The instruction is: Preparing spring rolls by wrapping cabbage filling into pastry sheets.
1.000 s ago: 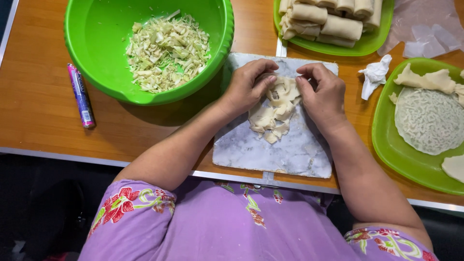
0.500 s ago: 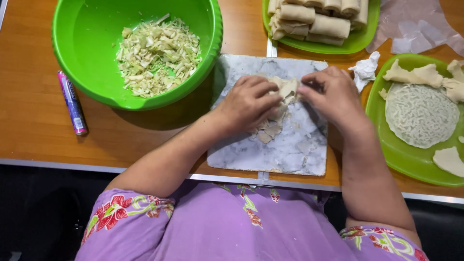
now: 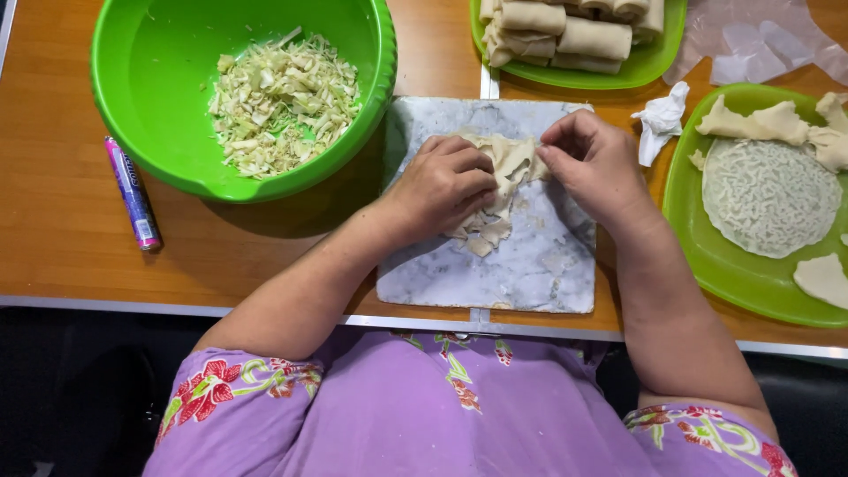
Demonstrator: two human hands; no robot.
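A thin pale wrapper sheet (image 3: 499, 190) lies crumpled and partly folded on a marbled white board (image 3: 495, 265). My left hand (image 3: 437, 190) presses on its left part with bent fingers. My right hand (image 3: 596, 163) pinches the sheet's right edge between thumb and fingertips. Any filling under the sheet is hidden by my fingers.
A green bowl (image 3: 132, 115) of shredded cabbage (image 3: 283, 97) stands at the left. A green plate (image 3: 654, 62) with several finished rolls (image 3: 565, 31) is at the back. A green plate (image 3: 707, 256) at the right holds flat wrappers. A purple tube (image 3: 132, 194), crumpled tissue (image 3: 661, 119) and plastic wrap (image 3: 760, 40) lie on the wooden table.
Both hands have worked the sheet toward the far end of the board, folding it tighter. More of the board's near part now shows.
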